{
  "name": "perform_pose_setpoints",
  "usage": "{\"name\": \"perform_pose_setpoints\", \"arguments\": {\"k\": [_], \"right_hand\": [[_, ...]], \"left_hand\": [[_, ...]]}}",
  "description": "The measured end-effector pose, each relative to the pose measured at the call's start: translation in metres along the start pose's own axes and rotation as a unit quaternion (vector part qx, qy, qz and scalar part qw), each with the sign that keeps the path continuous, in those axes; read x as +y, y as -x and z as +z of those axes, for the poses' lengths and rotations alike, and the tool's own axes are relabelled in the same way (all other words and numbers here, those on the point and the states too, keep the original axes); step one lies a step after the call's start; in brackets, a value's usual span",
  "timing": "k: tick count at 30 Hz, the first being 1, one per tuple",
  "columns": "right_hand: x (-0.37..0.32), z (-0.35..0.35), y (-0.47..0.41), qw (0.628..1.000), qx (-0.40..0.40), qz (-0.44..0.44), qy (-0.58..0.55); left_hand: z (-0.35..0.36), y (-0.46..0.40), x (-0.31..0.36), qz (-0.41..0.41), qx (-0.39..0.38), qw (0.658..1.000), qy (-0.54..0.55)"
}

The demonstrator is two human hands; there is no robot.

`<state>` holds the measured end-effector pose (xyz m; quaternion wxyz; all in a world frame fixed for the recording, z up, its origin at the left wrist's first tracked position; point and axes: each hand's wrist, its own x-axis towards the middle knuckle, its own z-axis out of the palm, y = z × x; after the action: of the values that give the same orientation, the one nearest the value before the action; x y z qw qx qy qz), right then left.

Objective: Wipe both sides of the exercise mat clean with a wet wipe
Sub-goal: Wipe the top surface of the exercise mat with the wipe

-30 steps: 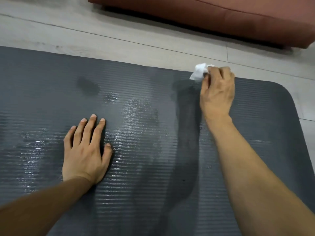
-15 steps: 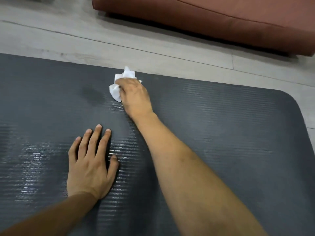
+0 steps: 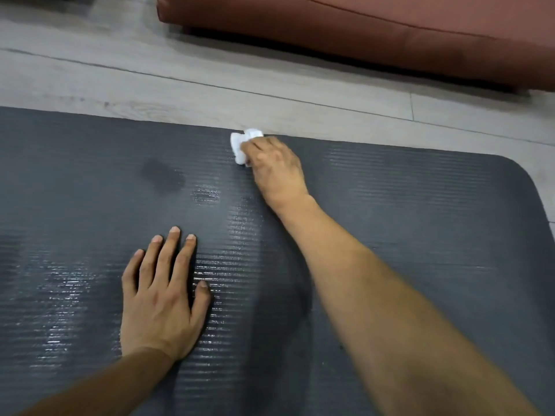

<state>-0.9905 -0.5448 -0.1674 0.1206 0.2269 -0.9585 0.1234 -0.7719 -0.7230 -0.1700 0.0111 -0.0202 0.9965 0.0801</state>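
Note:
A dark grey ribbed exercise mat (image 3: 420,223) lies flat on the floor and fills most of the view. Wet shiny streaks cover its left and middle part. My right hand (image 3: 274,169) presses a crumpled white wet wipe (image 3: 241,144) onto the mat right at its far edge. Most of the wipe is hidden under my fingers. My left hand (image 3: 162,298) rests palm down on the mat nearer to me, fingers spread, holding nothing.
Pale wood-look floor (image 3: 150,82) runs beyond the mat's far edge. A reddish-brown cushion or sofa base (image 3: 375,34) lies on the floor at the back right. The mat's rounded corner (image 3: 522,172) is at the right.
My right hand with the wipe swept left along the far edge from one second ago, then came back part of the way to the right. My left hand stayed flat in place.

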Motion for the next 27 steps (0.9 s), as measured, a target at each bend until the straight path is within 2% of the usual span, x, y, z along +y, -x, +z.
{"name": "perform_pose_setpoints", "arguments": {"k": [2, 4, 6, 8, 10, 12, 14, 15, 17, 19, 21, 24, 27], "right_hand": [[0.054, -0.012, 0.028, 0.994, 0.049, 0.094, 0.026], [0.095, -0.035, 0.057, 0.975, 0.06, 0.212, 0.037], [0.107, -0.049, 0.066, 0.94, 0.082, 0.331, 0.013], [0.082, -0.035, 0.048, 0.915, 0.117, 0.385, -0.019], [0.024, -0.007, 0.012, 0.937, 0.107, 0.322, -0.084], [-0.054, 0.014, -0.023, 0.968, -0.002, 0.178, -0.176], [-0.114, 0.021, -0.039, 0.98, -0.091, 0.004, -0.178], [-0.124, 0.018, -0.039, 0.979, -0.111, -0.051, -0.164], [-0.097, 0.016, -0.022, 0.985, -0.068, -0.063, -0.148], [-0.037, 0.005, 0.01, 0.993, 0.005, 0.004, -0.122], [0.021, -0.022, 0.049, 0.987, 0.058, 0.123, -0.08], [0.075, -0.073, 0.098, 0.927, 0.142, 0.336, -0.087], [0.054, -0.058, 0.086, 0.906, 0.193, 0.37, -0.073]], "left_hand": [[-0.001, 0.0, 0.0, -0.001, -0.002, 1.0, -0.004], [0.0, -0.001, 0.0, -0.002, -0.004, 1.0, -0.006], [0.001, -0.001, 0.0, -0.001, -0.005, 1.0, -0.012], [0.001, -0.001, 0.0, -0.001, -0.004, 1.0, -0.014], [0.002, -0.002, -0.001, 0.002, -0.001, 1.0, -0.014], [0.002, -0.002, -0.001, 0.0, 0.004, 1.0, -0.011], [0.003, -0.002, -0.001, 0.002, 0.002, 1.0, -0.008], [0.003, -0.002, -0.001, 0.003, 0.003, 1.0, -0.008], [0.003, -0.002, -0.003, 0.003, 0.005, 1.0, -0.006], [0.003, -0.002, -0.002, 0.002, 0.008, 1.0, -0.004], [0.003, -0.002, -0.003, 0.002, 0.008, 1.0, -0.006], [0.003, -0.004, -0.002, 0.001, 0.009, 1.0, -0.003], [0.003, -0.004, -0.001, -0.003, 0.01, 1.0, -0.002]]}}
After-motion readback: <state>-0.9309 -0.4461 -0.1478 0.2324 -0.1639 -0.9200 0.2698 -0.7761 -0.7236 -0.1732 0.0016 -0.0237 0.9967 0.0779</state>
